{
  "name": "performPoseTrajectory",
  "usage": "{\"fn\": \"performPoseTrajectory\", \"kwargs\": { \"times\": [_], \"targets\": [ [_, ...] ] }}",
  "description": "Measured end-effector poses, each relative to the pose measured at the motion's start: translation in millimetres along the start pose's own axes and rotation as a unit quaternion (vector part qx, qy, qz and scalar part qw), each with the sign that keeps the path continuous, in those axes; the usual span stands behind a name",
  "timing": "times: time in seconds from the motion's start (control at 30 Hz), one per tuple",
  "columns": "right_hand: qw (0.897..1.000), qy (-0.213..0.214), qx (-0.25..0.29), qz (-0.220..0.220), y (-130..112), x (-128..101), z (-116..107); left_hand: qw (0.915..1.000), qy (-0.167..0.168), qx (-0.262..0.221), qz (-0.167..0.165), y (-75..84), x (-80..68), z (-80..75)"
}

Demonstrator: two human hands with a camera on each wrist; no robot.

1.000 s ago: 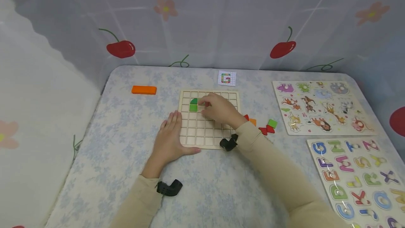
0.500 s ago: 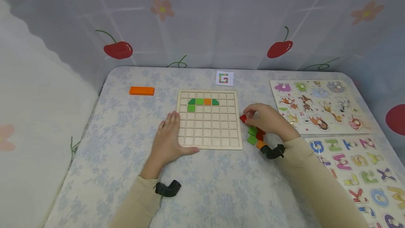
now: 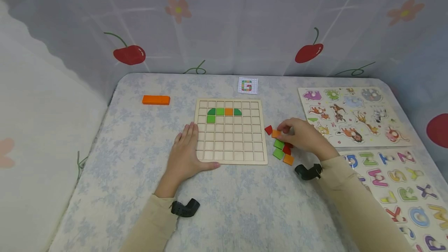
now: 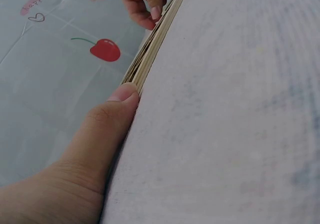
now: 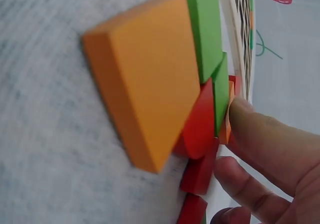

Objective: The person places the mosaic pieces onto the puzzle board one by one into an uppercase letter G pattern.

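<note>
My left hand [image 3: 183, 154] lies with straight fingers along the left edge of a wooden grid board [image 3: 229, 139], its thumb at the near edge. In the left wrist view that thumb [image 4: 107, 119] touches the board's side. Green and orange tiles form a short row near the board's top, with a green square tile [image 3: 211, 119] below its left end. My right hand [image 3: 302, 135] pinches an orange square tile [image 3: 275, 133] right of the board. Around it lie a red piece [image 3: 268, 130], green square tiles [image 3: 278, 153], other red pieces [image 5: 198, 124] and another orange tile [image 3: 288, 159].
A small card with a coloured G [image 3: 247, 85] lies behind the board. An orange bar [image 3: 156, 100] lies at the far left. On the right are an animal puzzle board [image 3: 353, 118] and a letter puzzle board [image 3: 399, 189]. A curtain hangs behind the table.
My right hand has moved off the board to the loose pieces at the right, then from beside the red piece to the orange tile. The left hand keeps its place.
</note>
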State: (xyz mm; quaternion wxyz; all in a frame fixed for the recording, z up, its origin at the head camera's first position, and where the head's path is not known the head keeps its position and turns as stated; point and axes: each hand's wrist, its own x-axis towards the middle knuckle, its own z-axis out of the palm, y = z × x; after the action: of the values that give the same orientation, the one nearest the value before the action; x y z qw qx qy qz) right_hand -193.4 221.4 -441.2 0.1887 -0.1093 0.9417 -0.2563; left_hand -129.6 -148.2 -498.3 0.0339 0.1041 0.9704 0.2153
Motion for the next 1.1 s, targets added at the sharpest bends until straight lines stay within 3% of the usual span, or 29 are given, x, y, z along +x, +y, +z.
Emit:
{"fn": "performPoseTrajectory", "kwargs": {
  "times": [0.53, 0.87, 1.1],
  "targets": [
    [0.995, 0.006, 0.093, -0.021, -2.9, 13.7, -1.8, 1.0, -0.006, 0.004, -0.003, -1.6, 1.4, -0.2],
    [0.987, 0.007, 0.155, -0.044, -52.5, 46.1, 18.3, 0.9999, -0.013, 0.0, -0.001, -1.0, 0.6, -3.2],
    [0.985, -0.001, 0.149, -0.086, -89.6, 65.2, 40.1, 0.9996, -0.027, 0.001, -0.004, -2.1, 0.8, -7.4]
  ]
}}
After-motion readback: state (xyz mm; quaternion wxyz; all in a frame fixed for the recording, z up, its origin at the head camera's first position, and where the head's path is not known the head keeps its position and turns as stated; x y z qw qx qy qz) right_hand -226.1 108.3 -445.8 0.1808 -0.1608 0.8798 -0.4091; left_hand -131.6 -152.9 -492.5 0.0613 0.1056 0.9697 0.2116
